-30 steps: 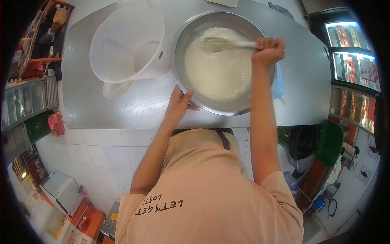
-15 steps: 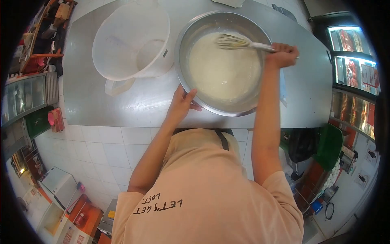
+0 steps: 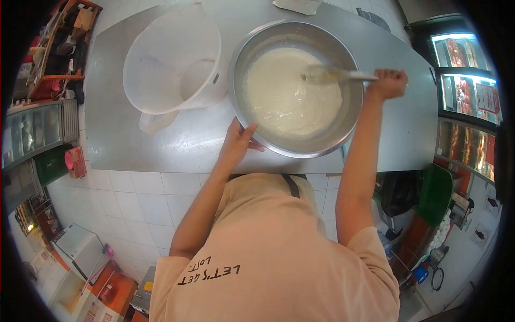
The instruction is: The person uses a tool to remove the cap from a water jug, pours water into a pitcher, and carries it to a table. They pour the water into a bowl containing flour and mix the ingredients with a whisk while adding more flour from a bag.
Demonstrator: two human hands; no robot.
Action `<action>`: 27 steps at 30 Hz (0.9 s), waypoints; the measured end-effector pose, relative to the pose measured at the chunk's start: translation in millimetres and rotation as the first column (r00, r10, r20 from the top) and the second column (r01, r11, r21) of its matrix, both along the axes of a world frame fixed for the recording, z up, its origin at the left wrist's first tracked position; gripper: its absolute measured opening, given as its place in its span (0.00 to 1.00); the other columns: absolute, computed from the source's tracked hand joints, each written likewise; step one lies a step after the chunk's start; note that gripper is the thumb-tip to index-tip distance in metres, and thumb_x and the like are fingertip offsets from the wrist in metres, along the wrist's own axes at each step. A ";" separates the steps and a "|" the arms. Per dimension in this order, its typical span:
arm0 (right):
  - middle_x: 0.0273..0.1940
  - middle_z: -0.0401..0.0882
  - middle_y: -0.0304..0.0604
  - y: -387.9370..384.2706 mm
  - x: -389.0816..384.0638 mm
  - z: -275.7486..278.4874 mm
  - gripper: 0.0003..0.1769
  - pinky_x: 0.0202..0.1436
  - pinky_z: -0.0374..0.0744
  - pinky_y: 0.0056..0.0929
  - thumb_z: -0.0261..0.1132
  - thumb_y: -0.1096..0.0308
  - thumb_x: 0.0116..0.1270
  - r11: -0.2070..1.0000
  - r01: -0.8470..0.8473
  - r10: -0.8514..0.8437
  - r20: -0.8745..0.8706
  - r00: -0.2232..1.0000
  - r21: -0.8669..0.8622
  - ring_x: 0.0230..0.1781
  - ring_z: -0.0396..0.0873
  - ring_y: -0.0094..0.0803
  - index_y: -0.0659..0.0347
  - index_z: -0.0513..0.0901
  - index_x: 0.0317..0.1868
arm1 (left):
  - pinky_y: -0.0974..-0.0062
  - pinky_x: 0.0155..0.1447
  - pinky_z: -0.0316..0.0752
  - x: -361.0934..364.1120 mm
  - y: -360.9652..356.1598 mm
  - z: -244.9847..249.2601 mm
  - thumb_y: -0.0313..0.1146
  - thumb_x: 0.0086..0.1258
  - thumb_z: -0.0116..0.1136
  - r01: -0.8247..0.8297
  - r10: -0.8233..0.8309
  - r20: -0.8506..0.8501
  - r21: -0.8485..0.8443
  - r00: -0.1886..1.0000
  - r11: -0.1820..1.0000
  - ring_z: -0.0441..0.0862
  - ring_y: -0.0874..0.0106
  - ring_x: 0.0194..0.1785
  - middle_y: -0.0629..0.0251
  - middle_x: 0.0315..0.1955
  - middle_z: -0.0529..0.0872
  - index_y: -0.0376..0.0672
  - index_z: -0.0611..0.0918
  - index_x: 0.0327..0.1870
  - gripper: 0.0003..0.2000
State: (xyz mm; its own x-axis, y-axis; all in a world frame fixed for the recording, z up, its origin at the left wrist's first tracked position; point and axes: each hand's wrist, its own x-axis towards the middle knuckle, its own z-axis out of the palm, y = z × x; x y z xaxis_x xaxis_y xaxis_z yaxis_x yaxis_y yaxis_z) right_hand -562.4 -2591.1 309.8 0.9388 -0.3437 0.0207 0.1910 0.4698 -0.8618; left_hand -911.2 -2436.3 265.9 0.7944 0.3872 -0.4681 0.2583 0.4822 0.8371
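A wide steel mixing bowl (image 3: 351,115) rests near the front edge of the metal table, with pale, creamy batter (image 3: 289,102) in its bottom. My left hand (image 3: 238,140) grips the bowl's rim at the lower left, thumb over the edge and fingers against the outside. In my right hand (image 3: 389,85), fingers wrapped round the handle, is a wire whisk (image 3: 324,75). Its wires are smeared by motion and overlap the upper right of the batter. Left of the bowl stands a big translucent plastic jug (image 3: 166,64), its handle facing me.
The metal table (image 3: 134,153) spans the view in front of me. A pale flat item (image 3: 298,5) lies at its far edge. Lit display fridges (image 3: 466,80) stand to the right, wooden shelves (image 3: 61,75) to the left. A green bin (image 3: 437,193) is below the table's right corner.
My right hand and the whisk have moved right and a little toward me. The whisk now blurs with motion. My left hand stays on the bowl's rim.
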 end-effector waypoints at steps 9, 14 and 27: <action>0.14 0.51 0.32 -15.0 -69.1 -34.8 0.21 0.15 0.57 0.28 0.52 0.60 0.65 0.969 -0.240 0.243 -0.323 0.915 0.052 0.11 0.50 0.24 0.51 0.56 0.16 | 0.74 0.30 0.83 1.6 -2.9 -2.0 0.38 0.72 0.48 -0.030 0.030 -0.007 -0.018 1.000 0.999 0.82 0.67 0.29 0.51 0.41 0.78 0.32 0.63 0.58 0.21; 0.14 0.51 0.32 -51.3 -23.7 -3.9 0.20 0.16 0.57 0.27 0.51 0.59 0.64 0.997 -0.055 0.049 -0.119 0.992 -0.051 0.12 0.51 0.25 0.52 0.57 0.17 | 0.74 0.31 0.83 0.8 -1.2 -1.9 0.37 0.72 0.49 -0.019 0.019 0.033 -0.011 0.999 1.000 0.82 0.66 0.28 0.51 0.42 0.78 0.32 0.63 0.59 0.21; 0.18 0.51 0.30 -50.8 -81.5 -17.6 0.16 0.17 0.57 0.26 0.50 0.60 0.67 0.999 -0.025 0.015 -0.209 0.978 -0.047 0.14 0.50 0.22 0.53 0.59 0.22 | 0.74 0.31 0.83 1.2 -0.7 -1.2 0.37 0.72 0.49 -0.038 0.038 0.014 -0.032 0.999 0.999 0.82 0.66 0.30 0.51 0.44 0.77 0.32 0.63 0.59 0.22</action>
State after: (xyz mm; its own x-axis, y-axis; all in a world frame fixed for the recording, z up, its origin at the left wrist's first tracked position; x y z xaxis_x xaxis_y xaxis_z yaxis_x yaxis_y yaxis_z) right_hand -643.9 -2641.8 292.1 0.9309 -0.3281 -0.1604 -0.0048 0.4282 -0.9037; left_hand -910.0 -2436.9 264.7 0.7862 0.4021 -0.4692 0.2270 0.5182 0.8246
